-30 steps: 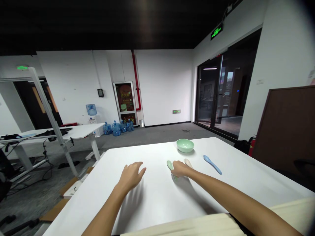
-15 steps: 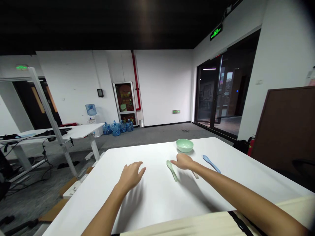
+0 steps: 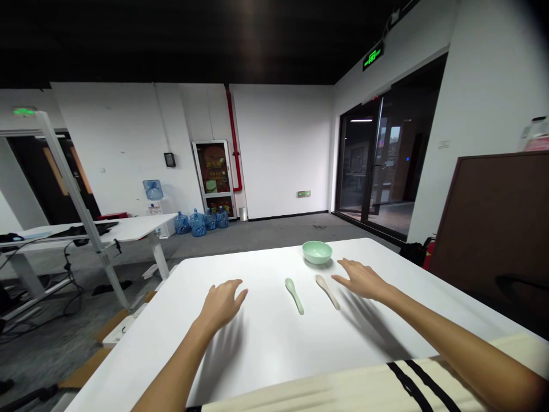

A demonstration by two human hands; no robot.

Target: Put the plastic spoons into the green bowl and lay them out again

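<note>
My right hand (image 3: pixel 358 280) lies palm down on the white table (image 3: pixel 266 355), fingers spread, and holds nothing I can see. A blue spoon seen earlier doesn't show now and may be hidden under this hand. To its left lies a beige spoon (image 3: pixel 327 291), with a pale green spoon (image 3: pixel 294 296) beside that. Both spoons point toward me and are apart. Behind them stands a pale green bowl (image 3: pixel 317 252), near the far edge. My left hand (image 3: pixel 221 306) rests on the table left of the spoons, fingers slightly apart, touching nothing else.
A cream cloth with black stripes (image 3: pixel 412 383) lies along the near edge. A white desk (image 3: pixel 98 229) stands at the left. Blue water jugs (image 3: pixel 198 224) line the far wall. A dark brown board (image 3: pixel 489 229) stands at the right.
My right hand has moved right, away from the spoons, and the beige spoon lies fully uncovered. The blue spoon no longer shows. My left hand has barely moved, and the view has shifted slightly.
</note>
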